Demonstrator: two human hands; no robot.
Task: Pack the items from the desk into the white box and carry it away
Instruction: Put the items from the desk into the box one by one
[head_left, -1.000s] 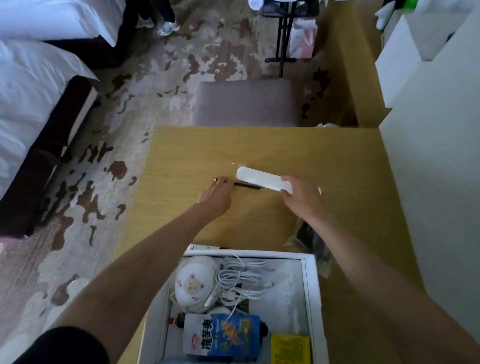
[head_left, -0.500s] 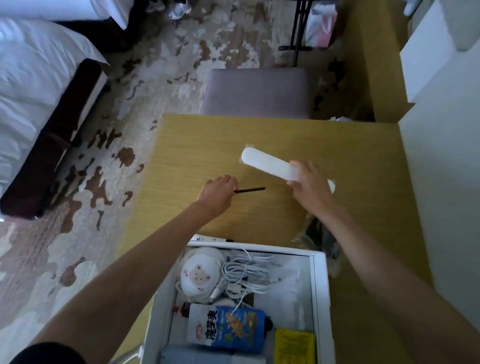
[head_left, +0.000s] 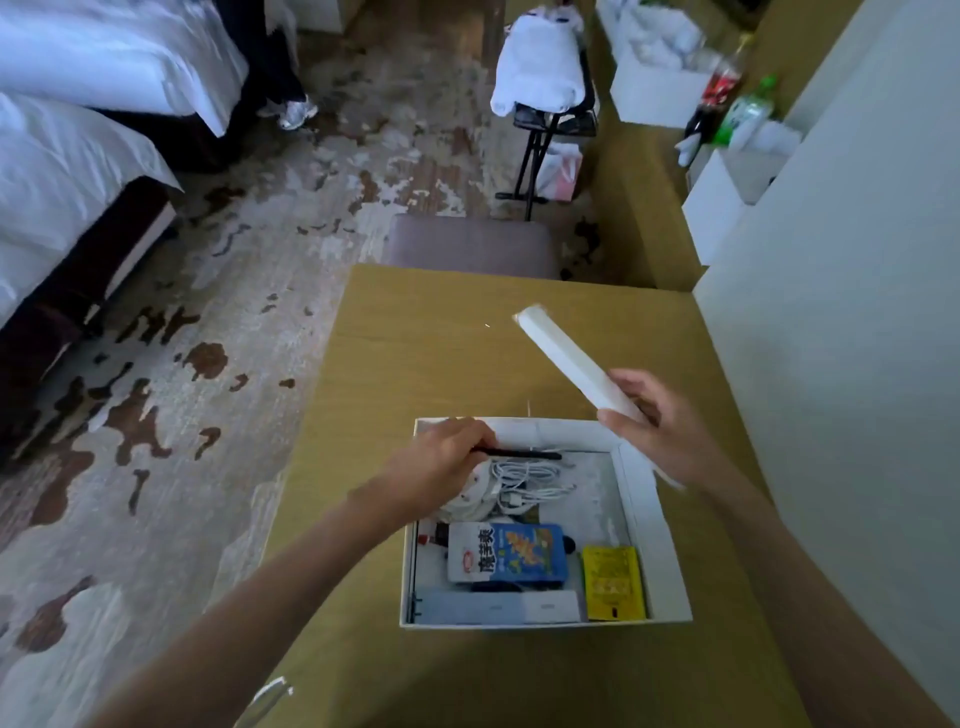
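Note:
The white box (head_left: 652, 525) stands open on the wooden desk (head_left: 405, 358). Inside lie a coiled white cable (head_left: 530, 483), a blue and white snack packet (head_left: 506, 552), a yellow sachet (head_left: 612, 582) and a pale flat case (head_left: 498, 607). My left hand (head_left: 436, 462) hovers over the box's far left corner and pinches a thin black pen (head_left: 524, 454) that points right. My right hand (head_left: 657, 421) grips the lower end of a long white flat object (head_left: 563, 364), raised above the box's far right corner and slanting up to the left.
A grey stool (head_left: 470, 247) stands past the desk's far edge. A white wall (head_left: 841, 312) runs along the right. Beds (head_left: 78, 171) fill the left, with patterned carpet between. A black stand (head_left: 540, 140) bearing white cloth, bottles (head_left: 727, 98) and white boxes sit at the back.
Both hands have pulled back from the desk's middle to above the box. The pen and the white object have left the desk surface and now hang over the box.

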